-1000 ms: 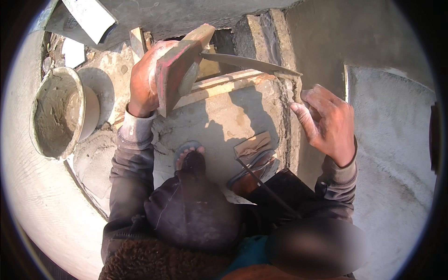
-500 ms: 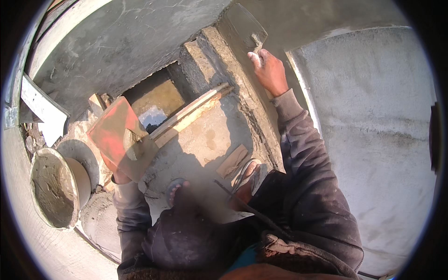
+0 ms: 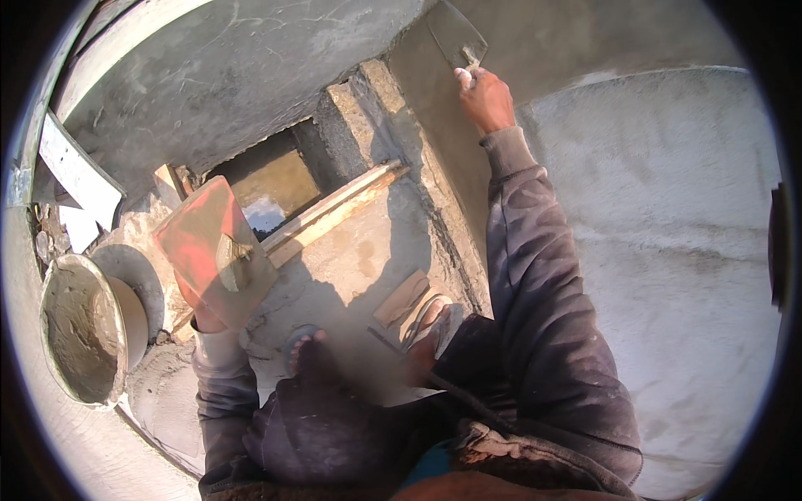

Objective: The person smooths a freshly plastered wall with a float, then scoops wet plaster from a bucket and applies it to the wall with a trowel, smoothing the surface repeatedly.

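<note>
My left hand (image 3: 203,307) is closed on a square red, mortar-smeared board (image 3: 189,234) from beneath, its fingers largely hidden by it. A grey-beige raised piece (image 3: 230,260) sits on the board's upper face. My right hand (image 3: 486,103) grips a steel trowel (image 3: 459,37) by its mortar-smeared handle, up at the top centre. The blade lies on or very near a damp grey plastered wall (image 3: 568,33). A pale bucket of grey mortar (image 3: 83,334) stands left of my left hand.
A square pit (image 3: 263,179) with murky contents lies ahead, edged by wooden battens (image 3: 330,206) and rough concrete. A white sheet (image 3: 75,167) leans at the left. My sandalled feet rest on concrete, beside a brown flat piece (image 3: 397,296). A pale wall (image 3: 660,250) fills the right.
The trowel has moved from the board up to the wall, then slightly higher with my right hand. The red board has tipped flatter and lowered; the view has swung, showing more of the pit.
</note>
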A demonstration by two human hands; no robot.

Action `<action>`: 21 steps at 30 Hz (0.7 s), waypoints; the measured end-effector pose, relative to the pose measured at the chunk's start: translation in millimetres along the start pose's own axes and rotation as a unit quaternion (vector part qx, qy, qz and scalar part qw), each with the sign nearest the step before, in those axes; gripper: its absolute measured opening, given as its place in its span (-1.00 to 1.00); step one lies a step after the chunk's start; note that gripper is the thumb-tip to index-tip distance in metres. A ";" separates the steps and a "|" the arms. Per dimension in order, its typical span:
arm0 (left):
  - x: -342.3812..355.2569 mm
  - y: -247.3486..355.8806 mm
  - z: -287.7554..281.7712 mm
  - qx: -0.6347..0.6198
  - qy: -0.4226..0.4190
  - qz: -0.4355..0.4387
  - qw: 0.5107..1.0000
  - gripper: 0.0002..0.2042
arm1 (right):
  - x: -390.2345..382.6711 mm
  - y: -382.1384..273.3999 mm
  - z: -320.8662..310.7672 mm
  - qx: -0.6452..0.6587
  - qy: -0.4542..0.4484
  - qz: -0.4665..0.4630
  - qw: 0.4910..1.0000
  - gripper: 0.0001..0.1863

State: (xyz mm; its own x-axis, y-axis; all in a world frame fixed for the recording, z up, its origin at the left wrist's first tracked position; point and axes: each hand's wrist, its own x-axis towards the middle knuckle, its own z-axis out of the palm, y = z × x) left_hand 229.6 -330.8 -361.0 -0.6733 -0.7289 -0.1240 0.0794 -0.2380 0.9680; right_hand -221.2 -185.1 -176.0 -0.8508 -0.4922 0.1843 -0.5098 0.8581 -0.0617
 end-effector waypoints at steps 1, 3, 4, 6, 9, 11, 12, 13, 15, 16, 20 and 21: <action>-0.2 -2.5 -1.8 -0.010 0.003 -0.004 1.000 -0.46 | 0.1 -1.1 -2.3 0.000 0.003 0.005 1.000 -0.51; -1.5 -6.2 -4.4 -0.021 0.008 -0.007 1.000 -0.44 | 1.5 -3.1 -7.2 -0.002 0.001 0.004 1.000 -0.52; -2.4 -7.8 -4.0 -0.022 0.007 -0.007 1.000 -0.43 | 1.9 -3.8 -10.0 -0.003 0.000 0.003 1.000 -0.52; -5.2 -10.3 -3.4 -0.023 0.008 -0.014 1.000 -0.42 | 1.4 -5.5 -17.3 0.018 0.018 0.020 0.999 -0.54; -7.0 -11.2 -0.6 -0.011 0.014 -0.026 0.999 -0.40 | 6.7 -8.6 -26.5 0.039 0.013 0.043 0.998 -0.55; -7.6 -4.3 0.6 0.023 0.011 -0.024 0.999 -0.38 | 12.3 -9.0 -31.0 0.050 0.010 0.049 0.997 -0.55; -6.5 8.0 4.8 0.078 -0.011 0.005 0.997 -0.39 | 14.3 -4.5 -35.5 0.050 0.016 0.051 0.997 -0.56; -6.0 22.6 5.7 0.136 -0.025 0.036 0.990 -0.40 | 14.7 -2.2 -36.8 0.055 0.019 0.052 0.997 -0.56; -3.3 43.8 10.1 0.200 -0.066 0.117 0.971 -0.48 | 12.5 2.3 -40.2 0.045 0.067 0.025 0.996 -0.56; -3.6 45.8 8.6 0.150 -0.083 0.108 0.979 -0.51 | 12.1 0.2 -40.1 0.046 0.090 0.010 0.995 -0.55; -2.1 14.3 1.2 -0.444 -0.132 -0.156 0.873 -0.53 | -15.8 -8.1 -37.6 0.112 0.084 -0.001 0.990 -0.58; -2.2 5.8 0.6 -0.456 -0.131 -0.158 0.866 -0.53 | -20.9 -3.6 -30.0 0.096 0.059 -0.011 0.994 -0.59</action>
State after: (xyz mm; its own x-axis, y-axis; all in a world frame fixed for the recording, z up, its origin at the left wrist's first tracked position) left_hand 231.1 -330.2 -355.0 -0.9013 -0.3929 -0.1827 0.3277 -0.8940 0.3056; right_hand -197.7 -173.5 -150.2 -0.8244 -0.4792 0.3013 -0.5519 0.7987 -0.2397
